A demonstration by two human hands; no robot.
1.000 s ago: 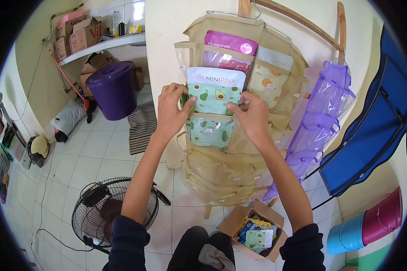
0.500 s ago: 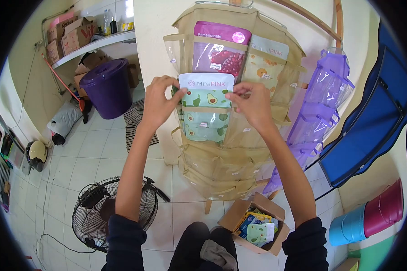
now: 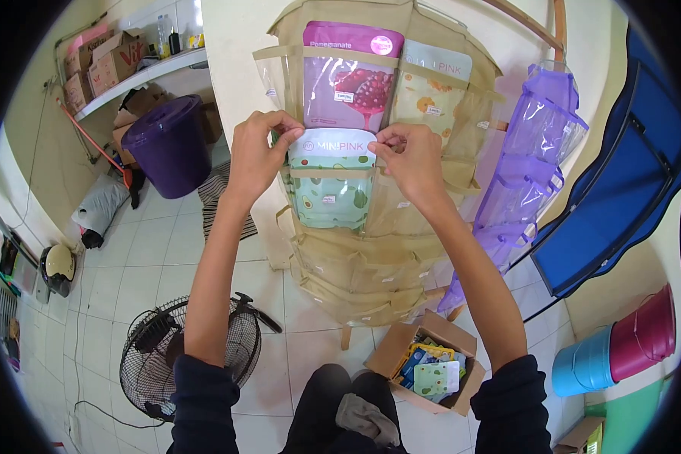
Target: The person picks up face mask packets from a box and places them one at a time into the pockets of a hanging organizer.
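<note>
A green avocado-print MINIPINK pouch (image 3: 331, 198) sits mostly inside a clear-fronted pocket of the beige hanging organizer (image 3: 401, 246). Its white top sticks out above the pocket's band. My left hand (image 3: 259, 155) pinches the pouch's upper left corner between thumb and fingers. At the upper right corner, my right hand (image 3: 412, 160) grips it the same way. Directly above, a purple pomegranate pouch (image 3: 348, 79) fills another pocket, and an orange-patterned MINIPINK pouch (image 3: 427, 91) stands in the pocket to its right.
Below the organizer, an open cardboard box (image 3: 393, 352) holds several packets. A black fan (image 3: 151, 356) stands at lower left. A purple hanging organizer (image 3: 533, 151) and a blue folding panel (image 3: 620, 197) are to the right, with blue (image 3: 583, 363) and maroon (image 3: 643, 333) buckets below.
The avocado pouch has slid lower into its pocket, with both hands still pinching its top corners. The camera view has shifted slightly, moving the organizer left and up.
</note>
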